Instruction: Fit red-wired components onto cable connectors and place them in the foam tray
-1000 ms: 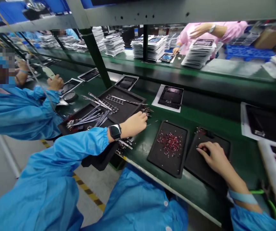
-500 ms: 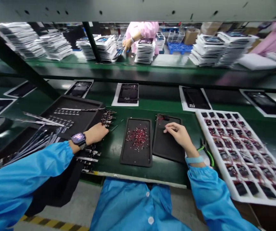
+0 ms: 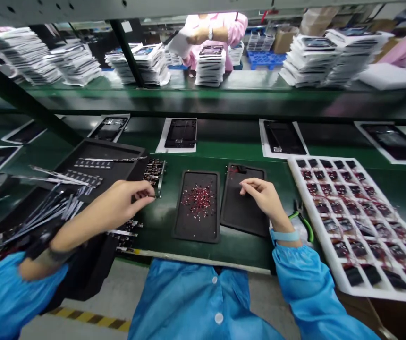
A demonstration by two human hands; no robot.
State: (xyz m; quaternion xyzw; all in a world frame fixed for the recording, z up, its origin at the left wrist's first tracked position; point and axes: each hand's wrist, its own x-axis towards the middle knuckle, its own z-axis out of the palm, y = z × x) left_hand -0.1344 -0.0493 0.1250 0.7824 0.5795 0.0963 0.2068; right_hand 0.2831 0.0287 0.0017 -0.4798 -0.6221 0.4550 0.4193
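My left hand (image 3: pixel 118 205) hovers over the green bench, its fingers pinched on a thin dark metal strip (image 3: pixel 153 195) just below a pile of small dark parts (image 3: pixel 154 171). My right hand (image 3: pixel 264 196) rests on a black mat (image 3: pixel 242 208), fingers curled and pressed together at the tips; what they hold, if anything, is too small to make out. Between the hands lies a second black mat (image 3: pixel 198 222) strewn with tiny red pieces (image 3: pixel 198 197).
Black trays (image 3: pixel 93 160) with long metal strips sit at the left. A white compartment tray (image 3: pixel 359 222) of dark components stands at the right, green-handled cutters (image 3: pixel 304 222) beside it. Dark panels on white sheets (image 3: pixel 180 134) lie behind. Stacks and a person in pink are beyond.
The view swung from left to centre. My left hand drew back from the parts pile, now pinching a thin strip, and its sleeve slid down the forearm. My right hand stayed on the mat.
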